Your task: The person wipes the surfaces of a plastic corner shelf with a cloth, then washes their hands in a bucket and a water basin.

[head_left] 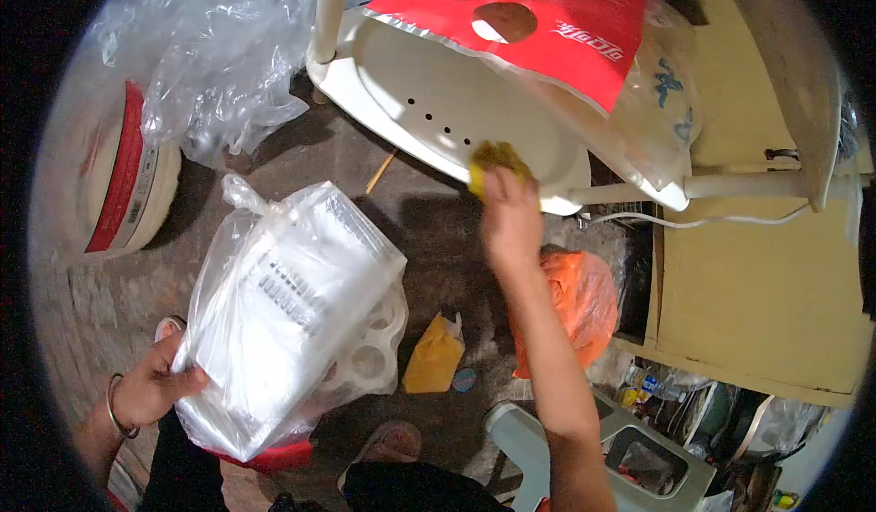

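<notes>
My left hand [151,389] grips the lower left edge of a clear plastic bag [274,302]. Inside it is a stack of clear or white items with blurred dark print; what they are I cannot make out. My right hand [511,224], slightly blurred, is closed on a yellow cloth or sponge [497,161]. The cloth is at the front rim of a white plastic rack shelf [392,74], which has a row of small drain holes. A red Coca-Cola sheet [566,24] with a round hole hangs from the tier above that shelf.
Crumpled clear plastic [214,56] and a red-and-white tub [137,183] are at the left. An orange bag [584,307], a yellow packet [433,357] and a thin stick [380,172] lie on the floor. A grey-green stool [598,453] stands near a yellowish cabinet [766,302].
</notes>
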Demonstrator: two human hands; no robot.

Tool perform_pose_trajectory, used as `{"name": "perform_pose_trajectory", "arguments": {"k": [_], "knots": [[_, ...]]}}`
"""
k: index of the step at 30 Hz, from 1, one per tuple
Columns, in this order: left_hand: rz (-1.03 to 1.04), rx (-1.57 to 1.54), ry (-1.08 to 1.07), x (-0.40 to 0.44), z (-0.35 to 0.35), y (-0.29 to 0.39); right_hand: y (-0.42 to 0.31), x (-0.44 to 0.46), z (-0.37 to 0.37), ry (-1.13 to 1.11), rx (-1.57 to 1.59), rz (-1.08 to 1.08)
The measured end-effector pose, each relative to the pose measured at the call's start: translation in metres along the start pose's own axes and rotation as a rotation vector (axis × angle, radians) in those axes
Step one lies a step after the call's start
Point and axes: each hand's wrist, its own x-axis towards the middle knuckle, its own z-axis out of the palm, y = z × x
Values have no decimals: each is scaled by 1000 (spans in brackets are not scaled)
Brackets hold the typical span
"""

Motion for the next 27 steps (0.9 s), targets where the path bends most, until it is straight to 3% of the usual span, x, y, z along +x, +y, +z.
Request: {"name": "perform_pose_trajectory", "arguments": {"k": [1,3,5,9,12,17,27], "knots": [[-1,-3,5,1,2,2,16,-2,-6,28,-182,-154],[4,-90,12,4,6,9,32,0,-19,61,-214,-164],[30,-49,8,3,3,-4,30,4,-18,90,-189,-164],[50,-12,75,0,6,-13,-7,17,-10,68,265,-83],[13,26,51,-1,7,-9,-25,29,-4,54,183,-61],[19,17,26,1,12,-4,-18,37,-8,-96,346,25],[-47,-42,42,2,12,-11,-15,29,-1,-38,265,-18]]}}
